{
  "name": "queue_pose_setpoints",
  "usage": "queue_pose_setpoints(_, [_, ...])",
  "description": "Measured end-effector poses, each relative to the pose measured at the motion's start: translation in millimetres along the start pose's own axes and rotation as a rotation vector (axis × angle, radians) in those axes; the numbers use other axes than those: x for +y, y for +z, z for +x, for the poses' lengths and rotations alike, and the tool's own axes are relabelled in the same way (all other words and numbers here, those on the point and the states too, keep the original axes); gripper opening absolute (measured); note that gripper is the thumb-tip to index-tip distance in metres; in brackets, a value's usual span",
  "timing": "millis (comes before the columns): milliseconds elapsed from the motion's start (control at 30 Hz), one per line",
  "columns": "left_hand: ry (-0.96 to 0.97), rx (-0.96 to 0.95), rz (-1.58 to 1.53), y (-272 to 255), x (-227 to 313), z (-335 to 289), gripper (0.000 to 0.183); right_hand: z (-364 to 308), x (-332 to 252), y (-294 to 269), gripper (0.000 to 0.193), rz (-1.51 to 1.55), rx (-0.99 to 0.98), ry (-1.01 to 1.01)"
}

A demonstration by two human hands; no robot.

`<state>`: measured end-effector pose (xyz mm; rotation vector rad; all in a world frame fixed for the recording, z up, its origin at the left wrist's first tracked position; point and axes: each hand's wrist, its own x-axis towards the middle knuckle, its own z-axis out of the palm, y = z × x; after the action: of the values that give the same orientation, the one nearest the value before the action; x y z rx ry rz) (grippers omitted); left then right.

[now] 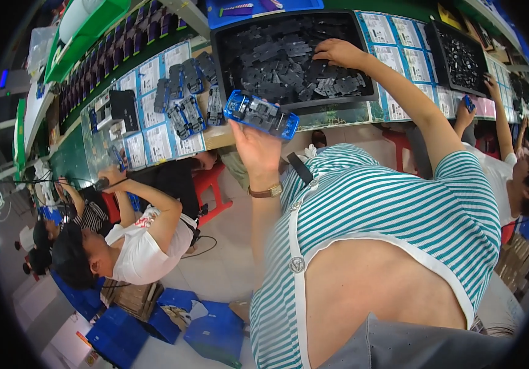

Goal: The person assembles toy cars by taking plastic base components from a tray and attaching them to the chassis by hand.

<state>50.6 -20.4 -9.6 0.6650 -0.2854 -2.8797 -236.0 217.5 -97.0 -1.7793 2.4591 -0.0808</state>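
Note:
My left hand (256, 149) holds a blue toy car (262, 114) near the table's front edge. Its underside faces up, and a dark grey chassis plate shows inside the blue body. My right hand (342, 54) reaches into a large black tray (295, 106), its fingers stretched out over a heap of black plastic chassis parts (280, 58). Whether a part is between those fingertips I cannot tell. Left of the tray, several more toy cars (185, 117) lie in rows with their dark undersides up.
Printed sheets (157, 142) cover the tabletop under glass. A blue bin (264, 6) stands behind the tray. Co-workers sit at the left (147, 246) and right (492, 166); another black parts tray (458, 58) is at the right. Red stools (210, 190) and blue boxes (215, 332) are on the floor.

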Motion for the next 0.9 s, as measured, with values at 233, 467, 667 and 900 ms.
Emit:
queue_pose_setpoints(233, [0.047, -0.051, -0.018, 3.2, 4.6, -5.3, 0.06, -18.0, -13.0, -12.0, 0.046, 0.069, 0.096, 0.015])
queue_pose_setpoints(467, [-0.002, -0.162, -0.098, 19.3, 3.2, -5.1, 0.069, -38.5, -27.8, 20.6, 0.043, 0.224, 0.221, 0.278])
queue_pose_setpoints(667, [0.029, -0.157, -0.065, 28.6, 6.1, -5.8, 0.074, -28.0, -46.5, 35.3, 0.041, 0.09, 0.383, 0.311])
queue_pose_setpoints(900, [0.112, -0.17, -0.019, 26.4, 9.9, -17.7, 0.066, -20.1, -50.8, 33.3, 0.048, 0.369, 0.26, 0.417])
